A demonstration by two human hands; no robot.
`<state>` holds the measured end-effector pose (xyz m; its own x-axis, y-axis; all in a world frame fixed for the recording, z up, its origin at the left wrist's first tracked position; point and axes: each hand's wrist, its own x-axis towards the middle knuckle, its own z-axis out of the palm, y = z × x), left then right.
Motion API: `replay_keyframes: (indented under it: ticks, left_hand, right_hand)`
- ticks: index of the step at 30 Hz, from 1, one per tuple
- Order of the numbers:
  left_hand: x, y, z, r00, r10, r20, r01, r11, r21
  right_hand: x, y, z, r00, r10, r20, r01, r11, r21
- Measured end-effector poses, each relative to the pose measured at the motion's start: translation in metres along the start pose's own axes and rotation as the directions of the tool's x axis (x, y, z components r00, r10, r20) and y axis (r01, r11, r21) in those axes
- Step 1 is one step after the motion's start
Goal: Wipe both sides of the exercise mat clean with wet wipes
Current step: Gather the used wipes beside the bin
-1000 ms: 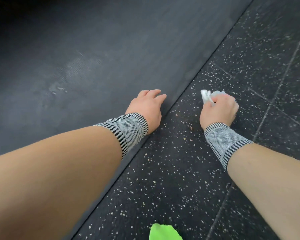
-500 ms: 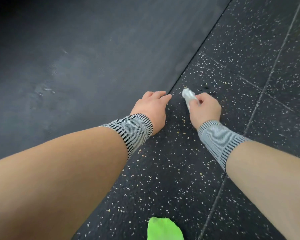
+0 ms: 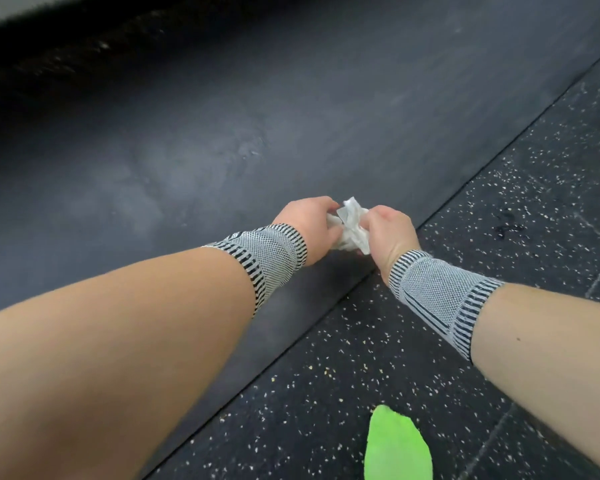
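Observation:
The dark grey exercise mat (image 3: 291,116) lies flat across the left and top of the view, with pale damp smears near its middle. Its right edge runs diagonally beside the speckled floor. Above that edge, a crumpled white wet wipe (image 3: 351,225) is held between both hands. My left hand (image 3: 309,225) grips its left side, and my right hand (image 3: 390,233) grips its right side. Both wrists wear black-and-white knit bands. The fingertips are hidden behind the wipe.
Black rubber floor tiles (image 3: 499,237) with pale flecks fill the right and bottom, with seams between them. A bright green object (image 3: 397,445) pokes in at the bottom edge. A small dark wet patch (image 3: 508,227) marks the floor to the right.
My right hand carried the wipe leftward off the floor. My left hand lifted from the mat's edge and took hold of the wipe as well. The view has shifted.

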<state>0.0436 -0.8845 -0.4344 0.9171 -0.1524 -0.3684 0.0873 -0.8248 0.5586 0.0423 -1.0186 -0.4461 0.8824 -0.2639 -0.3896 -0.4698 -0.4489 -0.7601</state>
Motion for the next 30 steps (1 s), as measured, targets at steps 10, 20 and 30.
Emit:
replay_keyframes:
  ticks: [10,20,30]
  left_hand:
    - [-0.099,-0.14,-0.087,0.921,-0.292,-0.258,0.291,0.956,-0.043]
    - [-0.244,-0.219,-0.132,0.741,-0.62,-0.259,0.537,0.778,-0.327]
    - [-0.383,-0.141,-0.267,0.591,-0.785,-0.184,0.584,0.574,-0.574]
  right_hand:
    - [-0.072,-0.086,0.136,0.857,-0.315,0.407,0.371,0.927,-0.063]
    - [-0.183,-0.144,0.221,0.647,-0.235,0.725,0.53,0.823,-0.206]
    - [-0.35,-0.277,0.148,0.731,-0.123,0.672,0.347,0.914,-0.211]
